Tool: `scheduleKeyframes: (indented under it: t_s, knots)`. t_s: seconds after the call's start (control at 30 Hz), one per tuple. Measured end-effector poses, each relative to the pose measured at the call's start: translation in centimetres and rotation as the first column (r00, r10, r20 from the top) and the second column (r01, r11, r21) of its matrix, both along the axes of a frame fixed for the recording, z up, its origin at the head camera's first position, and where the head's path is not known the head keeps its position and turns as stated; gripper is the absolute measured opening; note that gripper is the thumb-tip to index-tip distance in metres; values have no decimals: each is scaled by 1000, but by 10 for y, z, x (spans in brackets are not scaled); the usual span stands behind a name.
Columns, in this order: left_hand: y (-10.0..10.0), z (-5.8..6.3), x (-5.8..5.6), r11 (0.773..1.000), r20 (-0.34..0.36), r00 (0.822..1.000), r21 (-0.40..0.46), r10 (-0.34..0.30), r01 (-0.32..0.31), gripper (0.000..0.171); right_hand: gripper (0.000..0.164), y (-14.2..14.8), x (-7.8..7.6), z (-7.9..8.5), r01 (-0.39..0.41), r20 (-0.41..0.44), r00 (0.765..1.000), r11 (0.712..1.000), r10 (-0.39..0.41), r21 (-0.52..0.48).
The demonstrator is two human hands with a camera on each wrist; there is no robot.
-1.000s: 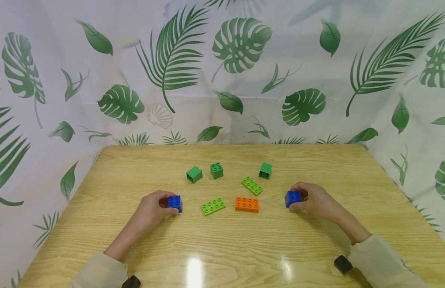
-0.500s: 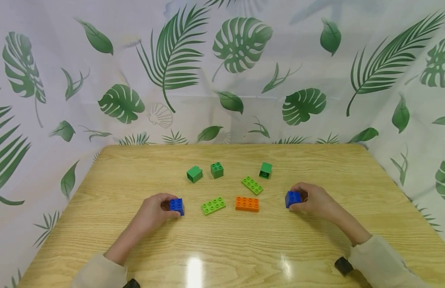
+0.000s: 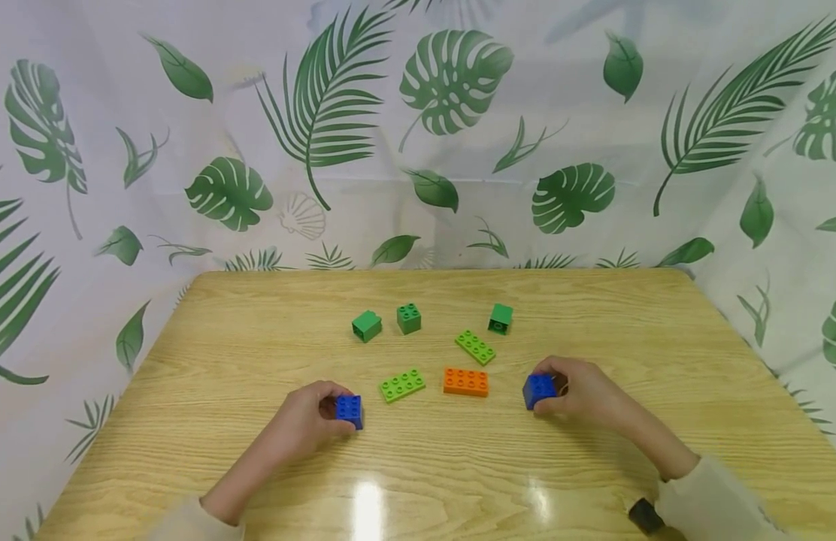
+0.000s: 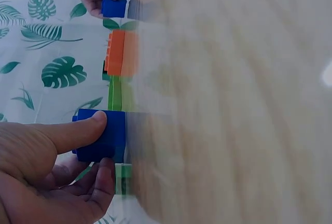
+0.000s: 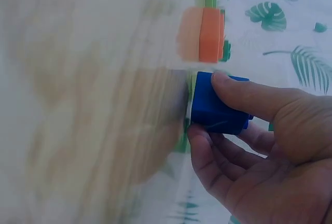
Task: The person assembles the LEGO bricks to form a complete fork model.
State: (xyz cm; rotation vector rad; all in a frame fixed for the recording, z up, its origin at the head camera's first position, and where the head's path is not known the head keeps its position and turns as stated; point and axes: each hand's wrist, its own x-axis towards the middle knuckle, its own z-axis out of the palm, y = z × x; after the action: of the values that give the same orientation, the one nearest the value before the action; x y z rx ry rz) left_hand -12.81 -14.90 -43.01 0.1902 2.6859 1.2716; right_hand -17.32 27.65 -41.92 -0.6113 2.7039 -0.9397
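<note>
Gripping one blue brick each, both hands rest low on the near half of the worktop (image 3: pixel 188 421). The left hand (image 3: pixel 303 423) pinches the left blue brick (image 3: pixel 349 410) between thumb and curled fingers (image 4: pixel 98 180), studs up, with the brick at the fingertips on the side toward the worktop's centre. The right hand (image 3: pixel 580 389) holds the right blue brick (image 3: pixel 539 390) in the same manner, thumb on top and fingers (image 5: pixel 218 154) curled beneath, again with the brick on the inward side. The two bricks face each other across a gap, level with one another along a left-to-right line, well apart; neither hand is clearly nearer the midpoint. Just beyond that line lie two flat plates between the hands: a light green plate (image 3: pixel 402 385) near the left brick and an orange plate (image 3: pixel 465 382) near the right brick, long axes running roughly left to right. Farther back sits a second light green plate (image 3: pixel 475 347), angled diagonally. Farthest from the person stand three dark green bricks: one tipped on its side (image 3: pixel 367 325), one studs up (image 3: pixel 408 318), and one tilted (image 3: pixel 500 318). A leaf-print curtain (image 3: pixel 418 135) encloses the far and side edges.
</note>
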Motion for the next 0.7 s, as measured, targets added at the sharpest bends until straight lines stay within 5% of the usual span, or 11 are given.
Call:
scheduleKeyframes:
  t_s: [0.33, 0.7]
  knots:
    - [17, 1, 16, 995, 51, 995, 69, -80, 77, 39, 45, -23, 16, 10, -76, 19, 997, 997, 77, -29]
    - [30, -2, 25, 981, 23, 986, 108, -164, 161, 40, 43, -51, 34, 25, -162, -19, 987, 986, 161, -26]
